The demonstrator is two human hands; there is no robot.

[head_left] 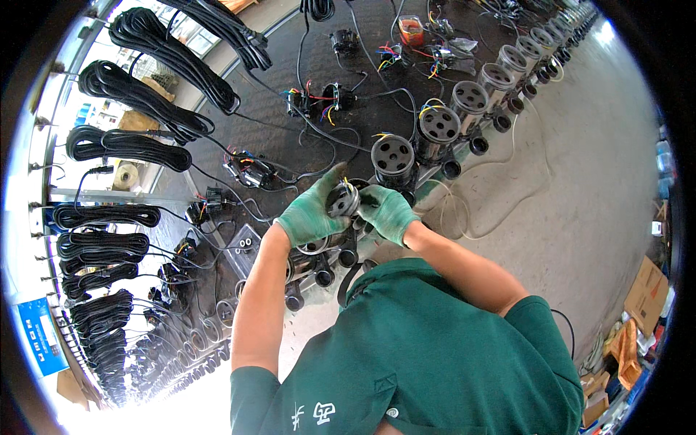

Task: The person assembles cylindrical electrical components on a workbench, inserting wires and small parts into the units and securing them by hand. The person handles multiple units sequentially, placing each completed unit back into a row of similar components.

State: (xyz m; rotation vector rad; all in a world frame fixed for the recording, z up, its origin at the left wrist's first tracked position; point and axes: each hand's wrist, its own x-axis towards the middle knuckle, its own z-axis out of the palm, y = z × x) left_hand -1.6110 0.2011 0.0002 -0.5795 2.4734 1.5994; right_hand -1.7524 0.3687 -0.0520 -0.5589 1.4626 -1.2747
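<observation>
Both my hands wear green gloves and meet over the near edge of the dark workbench. In my left hand (313, 215) is a round grey cap-like part (342, 201), with thin yellowish wires rising from its top. Just to its right, my right hand (389, 213) has its fingers curled in, close against the part; what they grip is hidden. Beyond the right hand stands a cylindrical housing (394, 156) with a dark, holed round top. A second such housing (438, 125) is beside it, also with yellow wires.
More cylindrical housings (470, 100) line the bench edge. Wired black units (250, 170) and loose cables lie across the workbench (275, 65). Coiled black cables (145, 101) hang at the left. A red container (411, 32) sits far back. A thin hose (500, 217) trails on the floor.
</observation>
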